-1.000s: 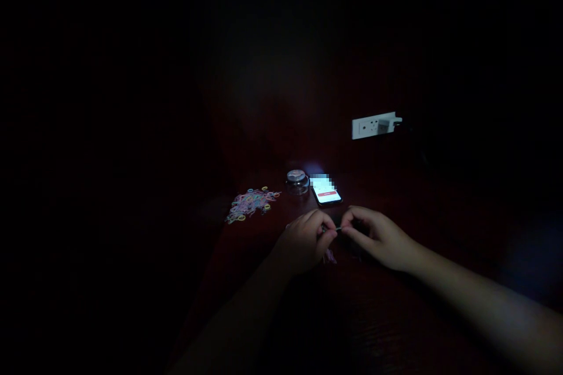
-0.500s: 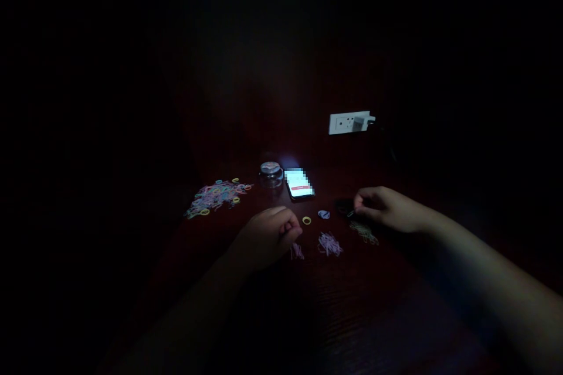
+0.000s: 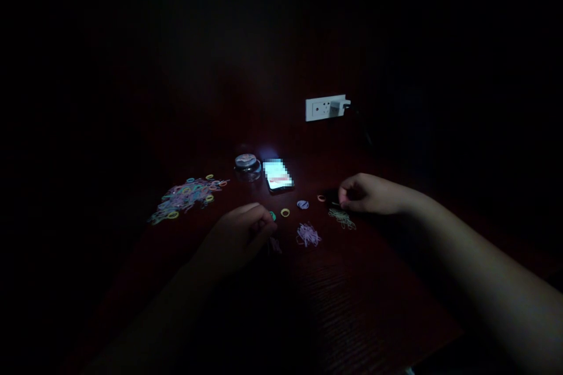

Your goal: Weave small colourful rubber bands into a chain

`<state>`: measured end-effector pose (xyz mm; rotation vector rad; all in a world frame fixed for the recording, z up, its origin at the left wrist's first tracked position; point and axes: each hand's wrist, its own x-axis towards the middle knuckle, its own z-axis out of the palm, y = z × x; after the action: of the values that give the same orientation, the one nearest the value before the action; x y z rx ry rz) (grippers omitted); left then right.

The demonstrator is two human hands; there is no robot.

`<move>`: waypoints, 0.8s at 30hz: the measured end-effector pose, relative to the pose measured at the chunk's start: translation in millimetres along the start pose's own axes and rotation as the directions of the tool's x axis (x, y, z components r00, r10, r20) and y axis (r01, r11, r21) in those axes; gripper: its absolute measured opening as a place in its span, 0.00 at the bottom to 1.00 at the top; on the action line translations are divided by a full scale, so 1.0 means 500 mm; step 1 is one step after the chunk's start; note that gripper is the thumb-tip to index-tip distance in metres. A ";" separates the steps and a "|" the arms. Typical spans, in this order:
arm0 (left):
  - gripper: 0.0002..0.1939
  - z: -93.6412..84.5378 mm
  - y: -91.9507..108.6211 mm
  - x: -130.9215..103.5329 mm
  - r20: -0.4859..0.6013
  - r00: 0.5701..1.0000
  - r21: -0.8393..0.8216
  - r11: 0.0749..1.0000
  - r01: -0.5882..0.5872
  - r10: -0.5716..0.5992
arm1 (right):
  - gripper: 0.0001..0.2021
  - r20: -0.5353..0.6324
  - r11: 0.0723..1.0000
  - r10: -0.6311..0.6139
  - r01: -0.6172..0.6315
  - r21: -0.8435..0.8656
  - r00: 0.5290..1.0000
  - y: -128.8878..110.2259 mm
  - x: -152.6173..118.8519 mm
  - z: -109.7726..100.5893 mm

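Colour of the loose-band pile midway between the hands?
Light purple; the pile shows best in the head view.

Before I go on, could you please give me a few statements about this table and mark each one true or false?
1. The jar stands to the left of the phone. True.
2. The phone's screen is dark. False: it is lit.
3. The right hand is at the multicoloured heap. False: it is at the pale bands; the heap lies at the far left.
4. A yellow band lies between the green band beside the left hand and the purple bundle. True.
5. The wall socket has nothing plugged into it. False: a plug sits at its right end.
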<state>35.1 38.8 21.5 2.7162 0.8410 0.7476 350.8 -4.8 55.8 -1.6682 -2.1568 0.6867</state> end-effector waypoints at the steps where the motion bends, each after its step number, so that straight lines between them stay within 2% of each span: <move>1: 0.12 0.000 0.000 0.000 0.002 1.000 -0.001 1.000 0.005 -0.005 | 0.07 0.011 1.000 0.014 -0.014 -0.012 1.000 0.000 0.000 0.000; 7: 0.13 -0.002 0.001 -0.001 0.008 1.000 -0.012 1.000 -0.007 0.007 | 0.06 0.037 0.988 0.089 -0.084 -0.128 0.995 0.009 -0.001 -0.002; 15: 0.13 -0.003 0.000 0.000 0.000 1.000 -0.011 1.000 -0.017 0.017 | 0.08 0.113 0.989 0.111 -0.098 -0.108 0.987 0.004 -0.005 -0.003; 19: 0.13 -0.004 0.002 0.002 0.008 1.000 -0.014 1.000 -0.011 0.011 | 0.08 0.038 0.993 0.064 -0.060 -0.099 0.997 0.005 -0.007 -0.005; 21: 0.13 -0.004 0.003 0.002 0.011 1.000 -0.018 1.000 -0.008 0.008 | 0.12 0.020 0.996 0.049 -0.048 -0.078 0.999 0.008 -0.009 -0.003; 24: 0.13 -0.006 0.006 0.002 0.004 1.000 -0.027 1.000 -0.011 0.011 | 0.31 0.091 0.999 0.011 -0.008 -0.035 0.996 0.015 -0.012 0.005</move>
<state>35.8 36.9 25.4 2.6998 0.8097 0.7500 357.4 -9.5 49.8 -1.6962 -2.2366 0.7466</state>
